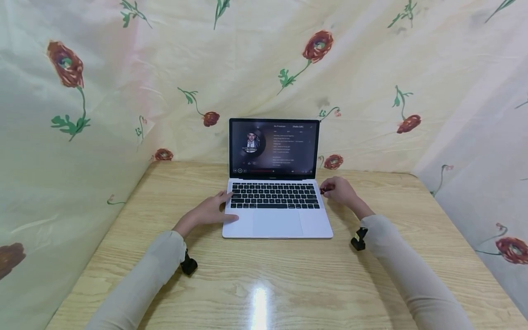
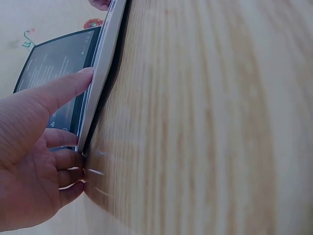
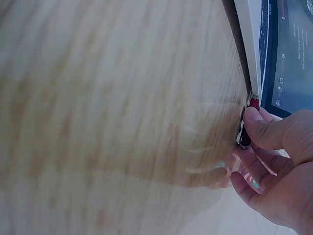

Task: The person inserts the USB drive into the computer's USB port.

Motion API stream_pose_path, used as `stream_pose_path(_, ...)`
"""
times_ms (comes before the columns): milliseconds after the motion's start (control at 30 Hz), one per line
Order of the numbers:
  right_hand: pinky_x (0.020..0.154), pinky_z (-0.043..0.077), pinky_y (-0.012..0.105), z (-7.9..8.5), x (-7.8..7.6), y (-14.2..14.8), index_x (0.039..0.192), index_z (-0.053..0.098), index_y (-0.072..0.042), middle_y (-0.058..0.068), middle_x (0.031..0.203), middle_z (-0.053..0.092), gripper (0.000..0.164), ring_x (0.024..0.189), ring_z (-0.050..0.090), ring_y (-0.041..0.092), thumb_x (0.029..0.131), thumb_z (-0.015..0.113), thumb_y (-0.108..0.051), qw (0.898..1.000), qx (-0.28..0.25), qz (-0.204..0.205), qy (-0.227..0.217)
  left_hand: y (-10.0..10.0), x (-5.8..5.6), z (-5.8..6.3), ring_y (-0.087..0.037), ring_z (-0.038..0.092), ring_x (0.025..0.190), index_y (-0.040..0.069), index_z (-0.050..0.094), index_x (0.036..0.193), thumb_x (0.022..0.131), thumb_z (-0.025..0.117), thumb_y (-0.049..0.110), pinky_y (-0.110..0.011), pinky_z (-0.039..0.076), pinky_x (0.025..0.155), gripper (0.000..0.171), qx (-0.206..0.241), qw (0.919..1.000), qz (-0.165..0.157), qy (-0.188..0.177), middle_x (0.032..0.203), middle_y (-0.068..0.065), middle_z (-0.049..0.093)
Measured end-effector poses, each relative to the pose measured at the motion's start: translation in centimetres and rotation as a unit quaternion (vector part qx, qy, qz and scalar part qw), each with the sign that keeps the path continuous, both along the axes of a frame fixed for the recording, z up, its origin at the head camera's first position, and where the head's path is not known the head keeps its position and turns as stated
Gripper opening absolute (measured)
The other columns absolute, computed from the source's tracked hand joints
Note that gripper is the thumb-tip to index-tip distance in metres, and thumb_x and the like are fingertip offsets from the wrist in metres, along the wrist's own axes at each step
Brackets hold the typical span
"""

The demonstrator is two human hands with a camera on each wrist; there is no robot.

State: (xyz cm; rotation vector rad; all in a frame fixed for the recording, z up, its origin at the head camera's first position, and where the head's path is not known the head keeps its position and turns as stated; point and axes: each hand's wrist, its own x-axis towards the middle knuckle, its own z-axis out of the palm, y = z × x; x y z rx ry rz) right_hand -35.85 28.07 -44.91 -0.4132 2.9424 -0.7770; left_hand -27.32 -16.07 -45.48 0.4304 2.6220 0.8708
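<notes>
An open laptop [image 1: 277, 224] sits on the table with its screen lit. My left hand [image 1: 212, 208] rests at its left edge, the thumb lying on the palm rest and the index finger beside the keyboard. In the left wrist view, the other fingertips [image 2: 76, 191] touch the laptop's side close to the tabletop. At the right side, my right hand [image 1: 340, 190] pinches a small red and black USB flash drive [image 3: 245, 137] between thumb and fingers. Its red end is right at the laptop's side edge in the right wrist view; the thumb covers its middle.
The wood-grain table [image 1: 231, 284] reaches back to a flower-patterned cloth [image 1: 247, 59] hanging behind and at both sides. Small black cameras are strapped to the left wrist [image 1: 189, 265] and the right wrist [image 1: 359, 239]. The screen [image 1: 274, 146] stands upright near the back cloth.
</notes>
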Motion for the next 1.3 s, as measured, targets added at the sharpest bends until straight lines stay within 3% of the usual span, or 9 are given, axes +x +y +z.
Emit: stream_pose_path(1300, 0.083, 0.053, 0.045, -0.10, -0.02, -0.55, 0.106, 0.072, 0.005, 0.023, 0.103, 0.071, 0.019, 0.093, 0.064, 0.031, 0.088, 0.069, 0.008, 1.000, 0.002, -0.009, 0.005, -0.01, 0.21, -0.11, -0.046, 0.020, 0.154, 0.008, 0.025, 0.162, 0.090, 0.073, 0.052, -0.058, 0.024, 0.125, 0.096, 0.007, 0.9999, -0.001, 0.007, 0.168, -0.029, 0.012)
